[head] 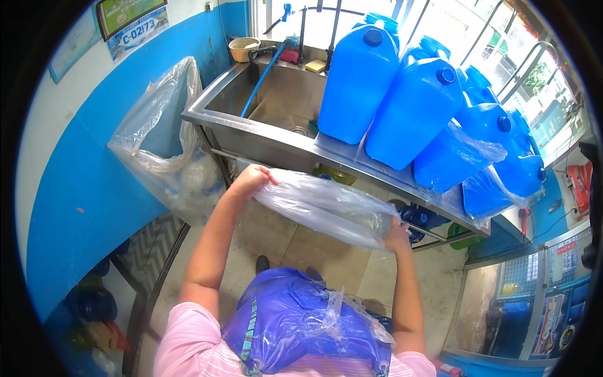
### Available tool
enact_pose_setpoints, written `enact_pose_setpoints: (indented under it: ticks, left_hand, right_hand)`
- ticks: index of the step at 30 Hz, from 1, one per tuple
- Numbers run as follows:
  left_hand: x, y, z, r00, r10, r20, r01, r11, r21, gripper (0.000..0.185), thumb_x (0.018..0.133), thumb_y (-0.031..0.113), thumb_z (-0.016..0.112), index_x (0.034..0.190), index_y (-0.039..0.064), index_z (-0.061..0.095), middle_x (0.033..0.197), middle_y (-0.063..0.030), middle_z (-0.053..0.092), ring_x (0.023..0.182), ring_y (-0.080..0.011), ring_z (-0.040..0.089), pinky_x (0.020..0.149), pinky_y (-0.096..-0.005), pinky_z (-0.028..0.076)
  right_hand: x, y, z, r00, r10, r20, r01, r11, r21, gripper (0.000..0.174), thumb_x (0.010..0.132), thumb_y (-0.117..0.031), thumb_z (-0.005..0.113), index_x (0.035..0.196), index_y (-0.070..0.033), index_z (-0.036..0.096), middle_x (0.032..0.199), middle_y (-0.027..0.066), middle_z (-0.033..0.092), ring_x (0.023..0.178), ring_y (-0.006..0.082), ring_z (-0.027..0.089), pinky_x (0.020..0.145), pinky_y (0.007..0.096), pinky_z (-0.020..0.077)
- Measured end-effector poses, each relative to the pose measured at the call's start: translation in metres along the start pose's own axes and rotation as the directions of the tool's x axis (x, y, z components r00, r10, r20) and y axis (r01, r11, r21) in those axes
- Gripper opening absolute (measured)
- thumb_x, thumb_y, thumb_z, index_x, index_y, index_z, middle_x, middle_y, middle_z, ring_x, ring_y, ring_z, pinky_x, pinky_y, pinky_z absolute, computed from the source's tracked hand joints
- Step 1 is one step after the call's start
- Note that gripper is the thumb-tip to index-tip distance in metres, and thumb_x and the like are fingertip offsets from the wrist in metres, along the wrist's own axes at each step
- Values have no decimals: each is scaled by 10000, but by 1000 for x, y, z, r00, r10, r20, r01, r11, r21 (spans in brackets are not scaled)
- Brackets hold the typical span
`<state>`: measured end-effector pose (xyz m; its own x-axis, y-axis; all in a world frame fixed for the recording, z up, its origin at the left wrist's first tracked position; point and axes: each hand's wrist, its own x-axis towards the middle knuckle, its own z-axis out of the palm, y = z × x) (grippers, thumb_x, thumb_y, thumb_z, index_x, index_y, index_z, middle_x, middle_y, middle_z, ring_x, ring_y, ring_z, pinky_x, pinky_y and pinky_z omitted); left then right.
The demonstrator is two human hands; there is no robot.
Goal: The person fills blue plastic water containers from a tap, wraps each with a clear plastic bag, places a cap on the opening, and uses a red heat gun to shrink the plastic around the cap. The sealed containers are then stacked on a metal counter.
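Note:
A clear plastic bag (325,205) is stretched sideways in front of me, below the steel counter. Its left end is gripped in my left hand (254,181), fingers closed. My right hand (397,234) holds the other end. Blue plastic water jugs (360,85) with dark caps stand in rows on the counter to the right of the sink. Clear plastic film (478,141) wraps the upper part of one jug, and another jug at the right end stands partly in similar film. A purple apron (301,315) with loose clear plastic on it covers my front.
A stainless steel sink (226,118) with a blue pipe (266,77) adjoins the jugs. A large clear bag (188,179) hangs at the left wall with crumpled plastic inside. A yellow sponge (315,66) lies on the sink's back ledge. Dark blue bottles (419,217) lie under the counter.

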<state>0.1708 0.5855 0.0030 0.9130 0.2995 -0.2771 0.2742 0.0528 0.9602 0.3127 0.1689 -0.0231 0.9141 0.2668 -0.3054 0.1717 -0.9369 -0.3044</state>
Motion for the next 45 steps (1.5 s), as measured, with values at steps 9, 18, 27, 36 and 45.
enact_pose_setpoints:
  ticks: [9,18,27,36,45]
  left_hand:
    - [-40,-86,37,894,-137,-426,447,251,858,314,864,153,565,1164,97,639,1384,-180,259,1174,-402,427,918,-521,464]
    - [-68,-79,31,986,51,-156,120,423,898,452,710,-17,541,1150,34,626,1060,-262,519,942,-433,561,862,-480,470]
    - [-62,-11,-3,990,-41,138,137,567,-812,306,725,-10,566,1010,-40,671,750,-89,645,714,-192,635,728,-278,503]
    - [22,-11,-79,975,-108,-196,224,417,881,724,576,76,708,1279,151,551,1224,-168,482,1014,-348,610,911,-378,490]
    - [74,140,-56,809,455,372,-577,493,651,650,541,-26,582,1182,48,506,1399,-174,396,1254,-381,430,1033,-385,390]
  right_hand:
    - [-20,-13,66,983,-46,177,88,966,-242,1140,615,-158,831,1494,-283,117,1380,353,312,982,430,612,821,437,532]
    - [-1,4,43,995,-75,61,86,976,-202,1119,552,-349,868,1470,-208,244,1346,337,399,1146,436,535,927,444,488]
    - [60,51,92,848,8,530,-316,811,492,860,627,-460,775,1348,-98,478,1164,211,614,1031,286,630,746,369,539]
    - [36,-26,-40,681,-588,436,103,666,739,470,779,-164,639,1236,-61,608,1274,101,588,1138,190,558,973,341,442]
    - [109,-186,-309,64,-383,-922,271,896,-353,568,847,-360,642,1314,-62,514,1275,239,524,1149,330,545,937,417,450]
